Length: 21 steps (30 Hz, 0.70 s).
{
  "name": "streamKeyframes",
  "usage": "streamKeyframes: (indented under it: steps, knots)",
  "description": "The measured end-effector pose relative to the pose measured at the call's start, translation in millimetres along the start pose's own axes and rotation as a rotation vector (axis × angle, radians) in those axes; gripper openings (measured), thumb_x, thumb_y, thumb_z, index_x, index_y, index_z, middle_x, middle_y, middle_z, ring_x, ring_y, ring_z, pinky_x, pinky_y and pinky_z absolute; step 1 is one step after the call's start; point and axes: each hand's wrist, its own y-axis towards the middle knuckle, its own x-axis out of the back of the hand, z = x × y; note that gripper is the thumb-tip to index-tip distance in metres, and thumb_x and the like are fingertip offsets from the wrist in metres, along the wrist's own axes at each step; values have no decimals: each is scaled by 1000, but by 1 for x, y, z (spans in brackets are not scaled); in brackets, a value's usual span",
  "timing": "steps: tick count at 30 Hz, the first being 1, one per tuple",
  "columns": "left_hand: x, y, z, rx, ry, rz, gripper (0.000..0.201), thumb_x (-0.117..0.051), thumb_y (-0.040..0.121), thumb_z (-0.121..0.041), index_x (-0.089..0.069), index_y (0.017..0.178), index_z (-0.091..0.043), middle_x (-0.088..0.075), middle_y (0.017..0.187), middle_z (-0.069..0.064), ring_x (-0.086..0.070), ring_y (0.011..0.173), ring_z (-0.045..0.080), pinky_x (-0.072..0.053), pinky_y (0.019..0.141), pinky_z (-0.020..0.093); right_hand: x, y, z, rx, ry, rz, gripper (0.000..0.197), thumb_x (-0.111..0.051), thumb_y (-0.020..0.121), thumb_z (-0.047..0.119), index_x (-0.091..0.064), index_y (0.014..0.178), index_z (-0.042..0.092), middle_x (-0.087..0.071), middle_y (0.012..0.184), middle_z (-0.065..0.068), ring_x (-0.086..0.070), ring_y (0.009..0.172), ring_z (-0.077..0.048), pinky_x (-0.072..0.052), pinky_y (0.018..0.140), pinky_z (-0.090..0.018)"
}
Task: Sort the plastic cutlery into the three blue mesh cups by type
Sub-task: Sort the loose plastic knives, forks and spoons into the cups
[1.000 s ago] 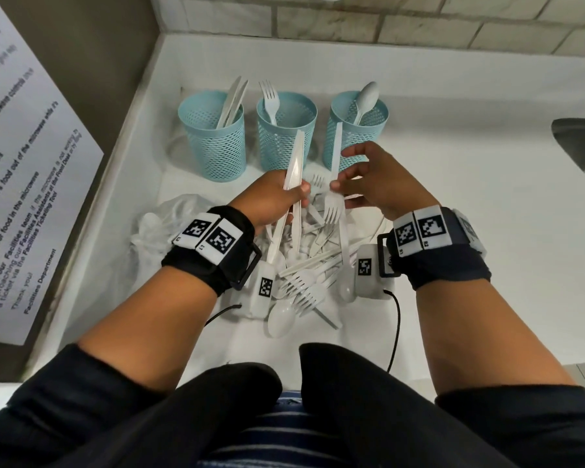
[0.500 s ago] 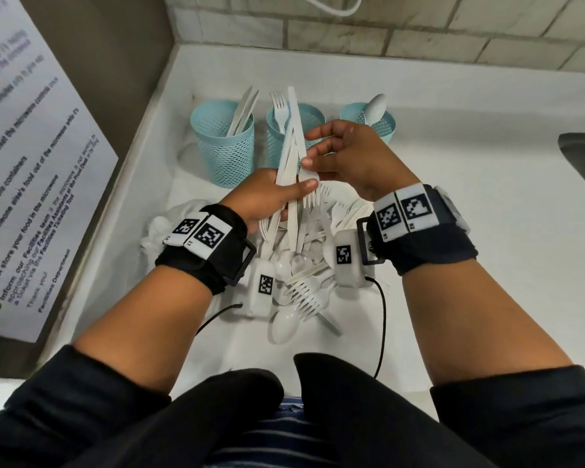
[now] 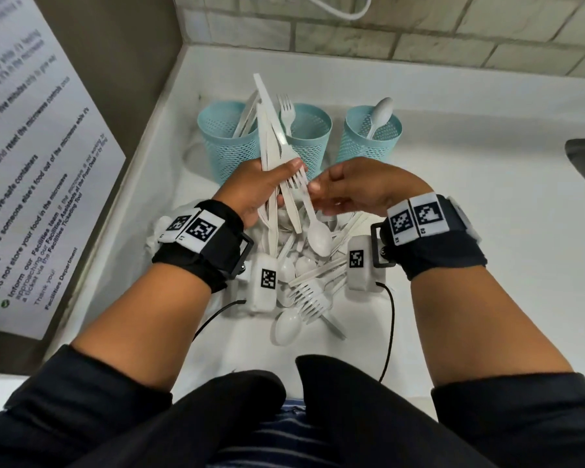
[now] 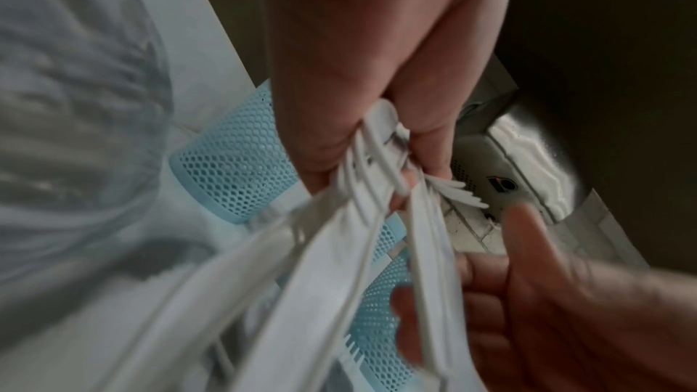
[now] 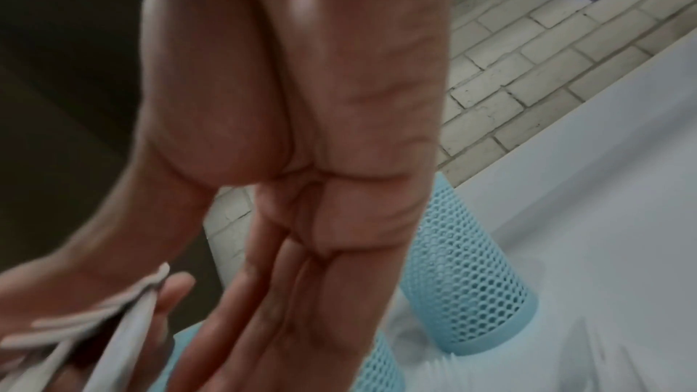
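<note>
Fingers of my left hand (image 3: 262, 189) clench a bundle of white cutlery (image 3: 277, 157), just near of the three blue mesh cups (image 3: 306, 140). My right hand (image 3: 358, 189) hovers relaxed beside it, holding nothing. Loose cutlery pile (image 3: 313, 282) lies nearer, on the white counter (image 3: 470, 231).

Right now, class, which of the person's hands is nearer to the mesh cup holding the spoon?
Right. The right hand is just in front of the spoon cup, below its base in the head view; the left hand, gripping the cutlery bundle, is by the other two cups.
</note>
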Motion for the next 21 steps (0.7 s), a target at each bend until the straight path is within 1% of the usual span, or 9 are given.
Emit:
streamKeyframes:
  steps: [2,3,5,8,10,12,14,17,21]
  knots:
    - [0,1,-1,-6,-52,-30,16,-64,87,-26,-68,92,-11,-69,74,-1,-63,61,11,-53,62,24,-3,-1,-2,-77,-131,96,33,-67,81,21,-63,107,0,-70,98,-8,-67,89,-17,-54,81,-25]
    - [1,2,-1,-12,-78,-44,16,-64,86,-25,-68,93,-11,-70,81,2,-65,71,15,-55,73,30,-5,-1,-3,-99,-182,134,34,-67,81,21,-64,108,1,-71,98,-7,-67,90,-17,-54,81,-25]
    - [0,1,-2,-17,-113,-64,16,-65,86,-25,-68,93,-11,-67,95,10,-61,86,24,-50,85,38,-10,-1,-4,-125,-191,183,24,-63,86,21,-66,102,5,-73,87,0,-69,81,-12,-56,70,-21]
    - [1,-2,-3,-11,-125,-88,12,-64,87,-24,-67,90,-13,-64,91,7,-57,80,20,-48,71,29,-12,-2,-5,-158,-92,174,11,-58,90,21,-65,92,14,-71,77,3,-69,69,-10,-57,63,-23]
    - [3,-2,-1,-7,-122,-111,9,-64,87,-23,-66,85,-15,-63,82,2,-55,67,14,-45,56,21,-9,-2,-7,-151,-43,84,10,-59,89,22,-66,91,15,-70,76,2,-67,65,-9,-57,65,-24]
    - [7,-1,-2,-8,-134,-142,8,-64,87,-21,-66,84,-13,-64,70,-3,-51,48,7,-41,45,15,-3,0,-9,-112,3,-53,8,-62,87,22,-65,88,15,-67,76,1,-63,61,-6,-54,56,-17]
    - [9,-1,-2,-10,-161,-152,10,-64,87,-19,-66,92,-10,-64,59,-7,-50,39,4,-40,43,13,2,2,-9,-48,109,-182,6,-65,85,20,-62,83,14,-63,74,-1,-58,55,-3,-49,48,-11]
    - [8,-1,-1,-9,-206,-147,13,-63,87,-16,-64,97,-7,-64,56,-8,-48,36,4,-39,42,15,4,7,-10,46,361,-302,8,-66,83,9,-58,81,11,-59,70,-4,-56,44,-1,-48,46,-10]
    - [5,-2,-2,6,-212,-134,6,-64,87,-15,-64,84,-11,-65,78,5,-46,36,5,-38,40,17,6,14,-7,153,688,-426,11,-66,82,3,-57,86,8,-62,64,-2,-57,47,-4,-49,49,-12]
